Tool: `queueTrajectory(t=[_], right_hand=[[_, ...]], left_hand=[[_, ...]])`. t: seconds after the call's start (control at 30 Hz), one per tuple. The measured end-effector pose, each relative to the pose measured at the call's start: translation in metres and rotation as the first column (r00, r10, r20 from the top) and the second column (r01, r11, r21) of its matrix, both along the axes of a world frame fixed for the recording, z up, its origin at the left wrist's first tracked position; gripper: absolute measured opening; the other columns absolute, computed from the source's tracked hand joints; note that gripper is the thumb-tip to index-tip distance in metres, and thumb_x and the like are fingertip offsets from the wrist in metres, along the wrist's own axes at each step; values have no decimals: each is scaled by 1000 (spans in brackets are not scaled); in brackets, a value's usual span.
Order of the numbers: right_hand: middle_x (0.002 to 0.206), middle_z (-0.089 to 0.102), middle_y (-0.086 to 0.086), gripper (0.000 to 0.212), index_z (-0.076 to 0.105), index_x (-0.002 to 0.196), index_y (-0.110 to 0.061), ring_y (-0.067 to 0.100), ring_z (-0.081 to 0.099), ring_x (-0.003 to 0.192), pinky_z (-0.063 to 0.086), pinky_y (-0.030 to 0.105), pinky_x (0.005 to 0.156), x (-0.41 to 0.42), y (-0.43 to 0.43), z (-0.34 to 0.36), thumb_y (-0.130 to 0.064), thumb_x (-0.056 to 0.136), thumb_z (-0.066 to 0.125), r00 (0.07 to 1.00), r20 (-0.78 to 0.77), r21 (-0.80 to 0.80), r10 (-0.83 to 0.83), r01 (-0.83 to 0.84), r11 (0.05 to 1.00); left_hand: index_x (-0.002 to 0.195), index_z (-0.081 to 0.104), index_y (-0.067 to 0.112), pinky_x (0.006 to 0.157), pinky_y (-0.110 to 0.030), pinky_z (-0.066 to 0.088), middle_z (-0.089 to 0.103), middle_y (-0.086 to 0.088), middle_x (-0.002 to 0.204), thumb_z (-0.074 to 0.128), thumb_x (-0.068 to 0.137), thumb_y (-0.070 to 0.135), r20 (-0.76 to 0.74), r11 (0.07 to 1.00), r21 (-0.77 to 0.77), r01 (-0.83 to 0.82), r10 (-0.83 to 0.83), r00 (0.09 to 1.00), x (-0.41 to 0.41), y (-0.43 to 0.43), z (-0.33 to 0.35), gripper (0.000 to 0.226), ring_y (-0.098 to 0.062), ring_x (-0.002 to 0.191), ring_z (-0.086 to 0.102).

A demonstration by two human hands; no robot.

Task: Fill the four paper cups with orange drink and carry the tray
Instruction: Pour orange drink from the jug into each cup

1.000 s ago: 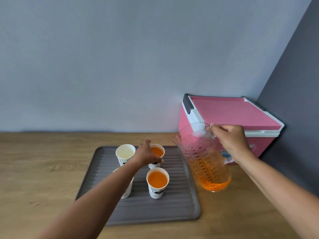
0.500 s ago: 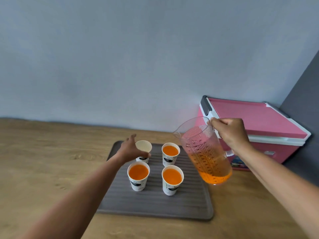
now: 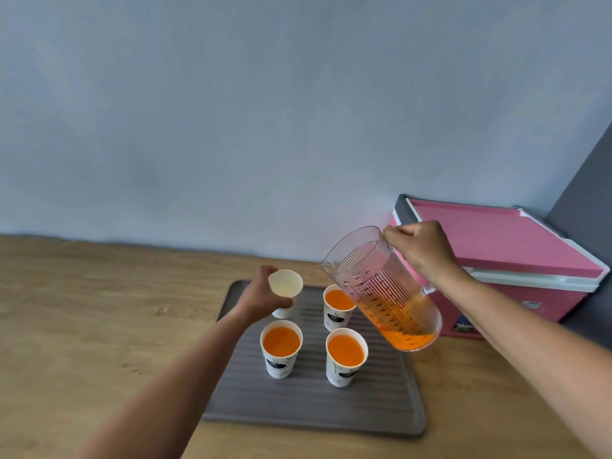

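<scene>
Now the left grip curls round the empty cup, while to its right the right grip clasps the handle of the tilted jug.

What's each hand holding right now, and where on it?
Left hand grips the empty cup round its side wall; right hand grips the pitcher by its handle.
</scene>
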State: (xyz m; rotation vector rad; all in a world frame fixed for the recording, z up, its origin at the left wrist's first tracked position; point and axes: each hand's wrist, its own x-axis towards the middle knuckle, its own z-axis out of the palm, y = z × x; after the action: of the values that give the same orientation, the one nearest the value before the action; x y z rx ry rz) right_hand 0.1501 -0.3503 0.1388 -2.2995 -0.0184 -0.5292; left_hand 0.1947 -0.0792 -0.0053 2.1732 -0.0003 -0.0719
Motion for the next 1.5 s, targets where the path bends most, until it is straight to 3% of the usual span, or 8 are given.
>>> queueTrajectory(t=[0.2,0.27,0.33,0.4,0.5,0.67,0.8,1.5], right_hand=[[47,41,9,51,61,59,3,16,38,48,28,32,55,15,16,12,-40,86,59,1000,-11,-173,23,-25,985],[52,49,19,53,61,61,2,17,41,48,31,31,55,20,22,16,-44,85,58,999,-14,-218,38,-40,975],[47,42,12,52,53,50,-6,16,38,46,31,31,56,23,27,20,-43,86,58,999,-15,-255,42,-45,966],[42,33,0,52,44,46,-15,16,34,43,34,31,57,24,33,23,-42,88,59,999,-7,-301,52,-52,952],[40,36,-5,54,50,47,-12,15,36,42,33,30,55,26,42,26,-44,89,59,999,-9,-345,48,-49,938],[42,43,-2,53,54,49,-10,15,40,43,35,29,55,28,56,26,-45,89,58,999,-16,-426,45,-47,903],[60,66,14,52,69,64,-2,19,53,51,42,31,59,31,63,24,-47,88,56,999,-35,-481,37,-49,876],[89,77,11,50,75,75,-5,29,71,69,43,25,54,43,76,16,-48,85,52,999,-52,-604,-12,-22,797]], left_hand=[[131,40,26,71,-19,38,53,5,123,86,68,28,117,991,-116,62,-48,992,-9,2,24,77,-16,106,54],[130,40,26,67,-12,37,54,4,122,86,68,26,139,985,-150,83,-62,988,-11,3,28,77,-16,106,55],[131,40,26,68,-10,38,54,3,122,86,69,23,163,980,-167,111,-84,983,-13,3,31,77,-16,107,56],[131,39,25,69,-11,39,54,2,123,86,69,21,185,975,-174,137,-104,977,-14,5,34,78,-17,109,56],[132,39,25,71,-12,41,53,2,124,86,68,21,199,970,-188,152,-114,973,-14,7,33,79,-18,110,55],[132,40,26,77,-20,44,54,1,124,87,67,22,205,962,-216,165,-120,971,-15,9,30,80,-19,109,57],[133,39,25,80,-22,43,53,0,126,86,69,22,200,959,-220,179,-135,970,-15,12,27,80,-19,111,56],[134,39,24,83,-27,47,55,1,125,87,69,20,188,958,-221,181,-140,972,-16,15,17,80,-18,110,57]])
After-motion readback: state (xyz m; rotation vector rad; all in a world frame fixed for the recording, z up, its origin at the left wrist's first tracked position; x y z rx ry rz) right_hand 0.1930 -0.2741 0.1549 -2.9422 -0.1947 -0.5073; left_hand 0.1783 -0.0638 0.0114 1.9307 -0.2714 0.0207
